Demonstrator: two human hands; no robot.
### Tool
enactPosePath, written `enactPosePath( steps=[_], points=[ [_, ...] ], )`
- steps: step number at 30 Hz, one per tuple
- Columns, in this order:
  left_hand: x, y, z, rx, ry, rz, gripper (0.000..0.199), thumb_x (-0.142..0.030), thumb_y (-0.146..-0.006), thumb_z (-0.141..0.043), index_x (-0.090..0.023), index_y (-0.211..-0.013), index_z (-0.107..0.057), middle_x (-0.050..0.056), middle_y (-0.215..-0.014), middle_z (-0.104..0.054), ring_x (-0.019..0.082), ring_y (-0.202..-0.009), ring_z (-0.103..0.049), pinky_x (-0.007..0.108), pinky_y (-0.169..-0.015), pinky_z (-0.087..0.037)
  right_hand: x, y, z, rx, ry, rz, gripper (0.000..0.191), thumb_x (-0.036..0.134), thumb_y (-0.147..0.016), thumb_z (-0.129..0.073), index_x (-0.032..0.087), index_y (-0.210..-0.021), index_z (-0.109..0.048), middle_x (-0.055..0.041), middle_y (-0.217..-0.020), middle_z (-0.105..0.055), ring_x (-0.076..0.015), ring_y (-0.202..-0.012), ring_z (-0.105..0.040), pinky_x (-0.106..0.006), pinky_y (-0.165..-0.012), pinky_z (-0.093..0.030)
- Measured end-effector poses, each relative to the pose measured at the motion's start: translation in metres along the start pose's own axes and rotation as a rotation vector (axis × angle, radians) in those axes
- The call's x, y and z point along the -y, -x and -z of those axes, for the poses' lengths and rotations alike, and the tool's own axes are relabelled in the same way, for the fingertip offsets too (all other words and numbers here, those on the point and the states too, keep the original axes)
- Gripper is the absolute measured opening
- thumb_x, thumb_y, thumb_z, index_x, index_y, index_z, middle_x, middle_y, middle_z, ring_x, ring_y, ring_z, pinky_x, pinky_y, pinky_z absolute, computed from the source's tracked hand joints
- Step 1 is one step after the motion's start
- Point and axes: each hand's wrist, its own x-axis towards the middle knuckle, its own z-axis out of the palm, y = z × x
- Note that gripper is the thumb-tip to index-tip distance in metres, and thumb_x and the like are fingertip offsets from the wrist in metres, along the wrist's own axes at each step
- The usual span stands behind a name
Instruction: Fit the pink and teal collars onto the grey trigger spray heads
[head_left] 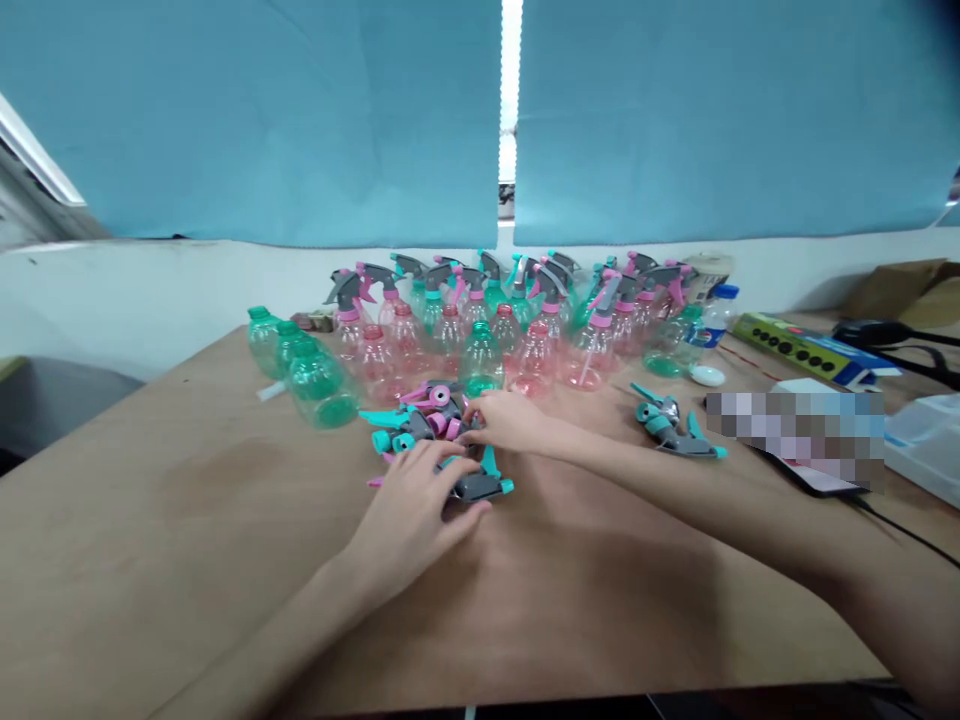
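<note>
A pile of grey spray heads (pixel 439 395) with pink and turquoise parts lies mid-table. My left hand (pixel 416 500) rests over the pile's near side, thumb and fingers apart, touching the heads and holding none. A grey spray head with a turquoise trigger (pixel 480 487) lies by its thumb. From the right, my right hand (pixel 510 420) reaches into the pile, its fingers bent together on a spray head mostly hidden beneath them. Just behind stand an uncapped green bottle (pixel 481 360) and several uncapped pink bottles (pixel 536 360).
Bottles with spray heads (pixel 551 295) stand in rows at the back. Green bottles (pixel 319 385) are at the left. Two turquoise-and-grey spray heads (pixel 675 430) lie right, near a phone (pixel 817 475), a white oval object (pixel 707 376), a labelled drink bottle (pixel 712 320) and a yellow-green box (pixel 795 350).
</note>
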Motion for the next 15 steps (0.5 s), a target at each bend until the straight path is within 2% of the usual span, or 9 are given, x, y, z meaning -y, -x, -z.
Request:
enactPosePath(
  steps=[5,8,11,15],
  points=[
    [-0.002,0.002,-0.011,0.085,-0.083,-0.078,0.025,-0.027,-0.083,-0.06,-0.021,-0.108,-0.06,0.008,-0.111,-0.06,0.027,-0.105,-0.053,0.046,-0.091,-0.04,0.005,-0.017,-0.003,0.107,0.084,-0.052,0.038,0.056,-0.074,-0.063,0.02,-0.074,-0.072,-0.009,-0.078,-0.07,-0.0257,-0.085,-0.064,-0.031,-0.073,-0.039],
    [0.003,0.004,-0.016,0.101,-0.18,-0.1,0.021,-0.018,-0.084,-0.057,-0.019,-0.104,-0.061,0.008,-0.105,-0.062,0.028,-0.1,-0.054,0.045,-0.088,-0.041,0.012,-0.02,0.0,0.114,0.129,-0.088,0.041,0.058,-0.071,-0.065,0.017,-0.074,-0.072,-0.0129,-0.084,-0.069,-0.0296,-0.09,-0.062,-0.036,-0.077,-0.039],
    [0.01,0.009,-0.02,0.064,-0.22,-0.128,0.02,-0.011,-0.086,-0.05,-0.019,-0.1,-0.061,0.008,-0.102,-0.062,0.027,-0.097,-0.055,0.045,-0.086,-0.041,0.015,-0.019,0.004,0.106,0.137,-0.101,0.039,0.055,-0.069,-0.069,0.016,-0.075,-0.072,-0.0144,-0.09,-0.068,-0.0309,-0.094,-0.06,-0.037,-0.079,-0.038],
    [0.02,0.017,-0.019,-0.01,-0.219,-0.155,0.024,-0.011,-0.09,-0.042,-0.019,-0.101,-0.062,0.008,-0.103,-0.063,0.025,-0.095,-0.056,0.043,-0.087,-0.04,0.003,-0.008,0.01,0.067,0.102,-0.095,0.029,0.049,-0.074,-0.068,0.021,-0.081,-0.072,-0.0088,-0.092,-0.068,-0.0267,-0.098,-0.057,-0.034,-0.081,-0.037]
  ],
)
